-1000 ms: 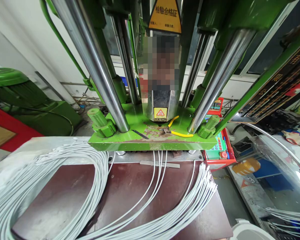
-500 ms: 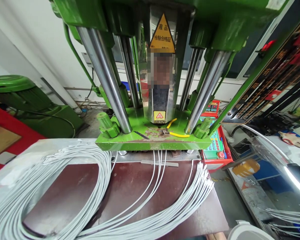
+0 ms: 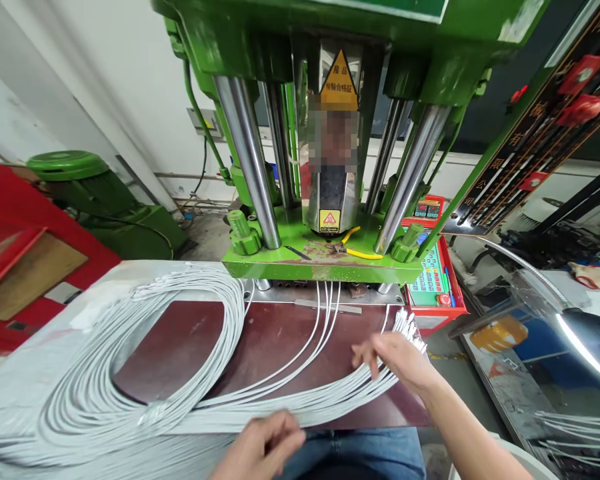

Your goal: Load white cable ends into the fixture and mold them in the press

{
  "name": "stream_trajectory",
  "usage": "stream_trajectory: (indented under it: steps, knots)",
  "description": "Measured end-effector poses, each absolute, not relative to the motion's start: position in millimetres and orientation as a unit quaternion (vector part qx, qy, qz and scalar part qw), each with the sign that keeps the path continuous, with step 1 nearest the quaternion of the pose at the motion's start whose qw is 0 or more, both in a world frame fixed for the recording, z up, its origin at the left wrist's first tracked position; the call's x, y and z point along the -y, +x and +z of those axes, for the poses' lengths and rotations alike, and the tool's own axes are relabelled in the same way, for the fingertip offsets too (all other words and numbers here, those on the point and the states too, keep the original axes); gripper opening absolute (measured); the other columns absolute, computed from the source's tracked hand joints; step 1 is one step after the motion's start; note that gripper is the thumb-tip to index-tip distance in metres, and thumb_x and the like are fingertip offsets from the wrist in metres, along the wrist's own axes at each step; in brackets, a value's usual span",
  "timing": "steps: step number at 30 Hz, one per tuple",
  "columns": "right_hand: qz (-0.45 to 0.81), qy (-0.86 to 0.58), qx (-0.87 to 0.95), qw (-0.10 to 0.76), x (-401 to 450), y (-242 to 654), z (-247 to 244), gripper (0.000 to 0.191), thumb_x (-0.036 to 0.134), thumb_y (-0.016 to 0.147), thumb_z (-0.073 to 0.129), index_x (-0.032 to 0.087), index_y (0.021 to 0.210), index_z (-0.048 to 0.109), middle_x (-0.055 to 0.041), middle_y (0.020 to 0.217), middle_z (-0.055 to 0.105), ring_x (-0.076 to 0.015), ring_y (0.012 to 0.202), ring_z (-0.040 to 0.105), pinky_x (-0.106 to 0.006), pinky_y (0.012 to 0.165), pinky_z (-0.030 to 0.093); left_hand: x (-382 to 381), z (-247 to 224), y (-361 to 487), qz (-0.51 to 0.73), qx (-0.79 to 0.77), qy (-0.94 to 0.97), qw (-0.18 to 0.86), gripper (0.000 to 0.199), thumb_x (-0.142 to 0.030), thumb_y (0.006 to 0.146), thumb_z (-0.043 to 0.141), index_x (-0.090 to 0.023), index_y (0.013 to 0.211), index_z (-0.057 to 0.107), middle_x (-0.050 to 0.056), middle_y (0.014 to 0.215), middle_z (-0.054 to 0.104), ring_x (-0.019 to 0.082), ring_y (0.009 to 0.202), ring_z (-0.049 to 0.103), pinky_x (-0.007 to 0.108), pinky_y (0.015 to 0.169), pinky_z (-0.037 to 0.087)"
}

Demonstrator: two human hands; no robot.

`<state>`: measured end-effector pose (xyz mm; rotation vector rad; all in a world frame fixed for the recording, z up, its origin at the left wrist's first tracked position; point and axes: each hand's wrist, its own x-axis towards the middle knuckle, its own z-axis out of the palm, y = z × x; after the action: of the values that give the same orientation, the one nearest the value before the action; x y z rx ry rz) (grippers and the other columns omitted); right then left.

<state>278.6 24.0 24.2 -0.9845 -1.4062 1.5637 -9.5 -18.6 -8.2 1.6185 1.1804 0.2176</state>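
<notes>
My right hand [image 3: 397,357] is over the right end of a bundle of white cables [image 3: 330,403], fingers apart and slightly bent, holding nothing that I can see. Near the front table edge, my left hand [image 3: 263,443] has loosely curled fingers with the thumb apart; nothing shows in it. The cables run left into a large coil [image 3: 230,333] on the tabletop. A few single cables [image 3: 325,313] lead from the bundle under the plate of a green press [image 3: 330,270]. A flat metal strip [image 3: 305,305] lies behind them.
Yellow-handled pliers [image 3: 363,254] and a dark thin blade-like piece [image 3: 297,253] rest on the press plate. A red control box [image 3: 435,287] stands behind the table's right corner. A lamp [image 3: 585,333] is at right. A green motor [image 3: 75,173] stands at left.
Both my hands have come into view from below, the right one reaching over the cable ends. The camera view has shifted, showing the front table edge and jeans.
</notes>
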Motion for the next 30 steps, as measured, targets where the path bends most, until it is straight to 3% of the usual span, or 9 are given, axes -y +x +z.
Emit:
stream_trajectory:
  steps: [2, 5, 9, 12, 15, 18, 20, 25, 30]
  knots:
    - [0.633, -0.386, 0.531, 0.411, -62.8, 250.0, 21.6, 0.039, 0.047, 0.087, 0.052, 0.013, 0.076, 0.067, -0.0027, 0.055, 0.059, -0.0192, 0.078, 0.063, -0.036, 0.084, 0.042, 6.2, -1.9, -0.7, 0.100, -0.566, 0.713, 0.402, 0.042, -0.049, 0.089, 0.035, -0.018, 0.103, 0.059, -0.001, 0.060, 0.055, 0.017, 0.061, 0.054, 0.026, 0.060, 0.037]
    - [0.629, -0.393, 0.530, 0.411, -95.9, 206.5, 7.5, 0.036, 0.046, 0.081, 0.059, 0.012, 0.072, 0.068, -0.0035, 0.060, 0.063, -0.0161, 0.067, 0.060, -0.034, 0.082, 0.041, -7.2, -8.2, 10.4, 0.051, -0.614, 0.751, 0.238, 0.052, -0.041, 0.092, 0.032, -0.013, 0.136, 0.038, 0.005, 0.070, 0.066, 0.023, 0.067, 0.063, 0.029, 0.063, 0.040]
    - [0.654, -0.363, 0.433, 0.503, -103.1, 176.7, 1.0, 0.033, 0.044, 0.078, 0.062, 0.014, 0.066, 0.067, -0.0026, 0.057, 0.061, -0.0153, 0.062, 0.058, -0.031, 0.075, 0.043, -14.3, -17.0, 20.6, -0.003, -0.624, 0.769, 0.135, 0.056, -0.034, 0.092, 0.036, -0.006, 0.140, 0.030, 0.014, 0.081, 0.071, 0.027, 0.075, 0.067, 0.031, 0.063, 0.044]
    - [0.661, -0.319, 0.393, 0.554, -105.3, 183.8, 16.9, 0.033, 0.045, 0.080, 0.058, 0.017, 0.064, 0.064, 0.0006, 0.052, 0.055, -0.0155, 0.060, 0.056, -0.032, 0.072, 0.044, -24.0, -11.5, 20.8, 0.009, -0.627, 0.772, 0.100, 0.043, -0.030, 0.093, 0.034, -0.012, 0.130, 0.046, 0.013, 0.083, 0.071, 0.027, 0.074, 0.068, 0.032, 0.062, 0.046]
    - [0.595, -0.372, 0.555, 0.447, -111.5, 205.4, 34.8, 0.039, 0.047, 0.085, 0.051, 0.016, 0.064, 0.064, -0.0013, 0.055, 0.058, -0.0164, 0.064, 0.057, -0.031, 0.073, 0.043, -47.2, -4.2, 12.4, 0.047, -0.606, 0.789, 0.088, 0.035, -0.029, 0.094, 0.031, -0.019, 0.104, 0.063, 0.010, 0.087, 0.071, 0.025, 0.078, 0.067, 0.032, 0.066, 0.047]
    - [0.385, -0.499, 0.712, 0.310, -114.4, 226.7, 40.5, 0.040, 0.046, 0.087, 0.049, 0.017, 0.064, 0.062, -0.0028, 0.062, 0.063, -0.0157, 0.063, 0.056, -0.028, 0.066, 0.040, -83.4, -2.3, -3.7, 0.047, -0.609, 0.788, 0.075, 0.032, -0.027, 0.092, 0.034, -0.017, 0.090, 0.065, 0.011, 0.086, 0.069, 0.025, 0.080, 0.067, 0.033, 0.070, 0.047]
    - [0.251, -0.546, 0.747, 0.286, -113.4, 235.7, 37.3, 0.034, 0.043, 0.088, 0.048, 0.018, 0.070, 0.062, -0.0024, 0.071, 0.065, -0.0165, 0.068, 0.057, -0.028, 0.067, 0.039, -111.5, -3.0, -19.0, 0.041, -0.628, 0.774, 0.071, 0.030, -0.025, 0.090, 0.037, -0.015, 0.086, 0.065, 0.013, 0.083, 0.069, 0.027, 0.080, 0.066, 0.035, 0.071, 0.047]
    - [0.087, -0.589, 0.777, 0.202, -112.7, 238.7, 17.3, 0.017, 0.032, 0.088, 0.051, 0.020, 0.088, 0.062, -0.0034, 0.091, 0.063, -0.0203, 0.089, 0.058, -0.030, 0.078, 0.040, -166.6, -1.8, -58.1, 0.034, -0.697, 0.714, 0.065, 0.027, -0.027, 0.086, 0.044, -0.014, 0.100, 0.063, 0.017, 0.089, 0.069, 0.029, 0.088, 0.065, 0.036, 0.073, 0.047]
    - [0.075, -0.599, 0.795, 0.055, -122.2, 228.7, -1.1, 0.026, 0.022, 0.085, 0.053, 0.017, 0.110, 0.058, -0.0079, 0.108, 0.057, -0.0215, 0.092, 0.061, -0.029, 0.072, 0.042, -169.7, -1.0, -55.0, 0.020, -0.640, 0.760, 0.111, 0.029, -0.031, 0.081, 0.053, -0.026, 0.109, 0.063, 0.005, 0.090, 0.071, 0.023, 0.091, 0.064, 0.028, 0.076, 0.046]
